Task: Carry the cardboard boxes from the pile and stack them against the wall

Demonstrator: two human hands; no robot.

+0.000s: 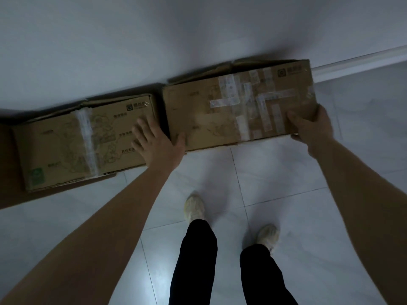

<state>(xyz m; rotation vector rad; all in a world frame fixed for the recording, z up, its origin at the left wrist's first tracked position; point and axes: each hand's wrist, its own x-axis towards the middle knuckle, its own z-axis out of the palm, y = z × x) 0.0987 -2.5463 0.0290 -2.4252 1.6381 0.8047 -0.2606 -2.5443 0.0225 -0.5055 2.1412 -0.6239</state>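
Pale wall (154, 40) fills the upper half of the frame, and white floor tiles (330, 194) take the lower half, with a baseboard (363, 62) running between them at the upper right.

Two lots of cardboard lie along the foot of that wall. At the left of the frame is a low stack of flattened boxes (66, 146), its far edge against the wall so it stays out of the walkway. Right of centre is the taped box (220, 111), the one I am handling. Its far edge is at the wall and it sits just beside the stack with a dark gap between them. More cardboard edges show behind its far side, so I judge it is going on top of others, though I cannot tell whether it already rests there or hangs just above.

My hands are well apart, one at each end, to keep the wide box level. My right hand (310, 128) clamps the near right corner, fingers curled over the top face. My left hand (154, 144) is spread flat with straight fingers over the end of the left stack, and its thumb touches the box's near left corner, steadying rather than gripping.

Crossed strips of tape (242, 102) cover the box top. My shoes (195, 209) stand back from the wall at lower centre.
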